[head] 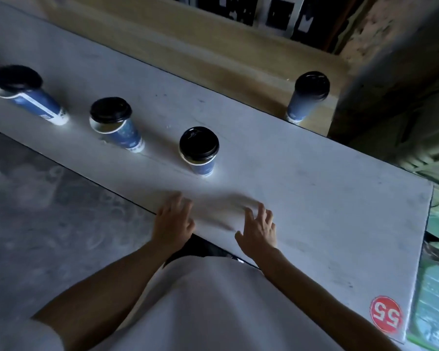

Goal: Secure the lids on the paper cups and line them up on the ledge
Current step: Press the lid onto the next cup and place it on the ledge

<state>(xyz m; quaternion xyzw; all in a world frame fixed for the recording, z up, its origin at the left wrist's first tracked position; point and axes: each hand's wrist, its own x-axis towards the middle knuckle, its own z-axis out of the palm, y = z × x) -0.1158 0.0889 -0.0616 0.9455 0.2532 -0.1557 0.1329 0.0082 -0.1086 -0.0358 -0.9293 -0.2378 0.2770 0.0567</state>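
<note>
Blue paper cups with black lids stand on the pale grey ledge [314, 198]. Three form a row: a left cup [29, 96], a middle cup [117, 122] and a near cup [199, 150]. A fourth cup [307, 97] stands apart at the ledge's far edge on the right. The edge of one more cup shows at the far left border. My left hand [173, 221] hovers over the ledge's near edge, fingers relaxed, holding nothing. My right hand [260, 229] is spread with straight fingers just above the ledge, also holding nothing. Both hands are in front of the near cup, apart from it.
A red round sticker [385, 317] marked 55 sits on the ledge's near right corner. Beyond the ledge lies a tan floor [188, 46]. A dark wall stands at the right. Grey patterned flooring lies at my left.
</note>
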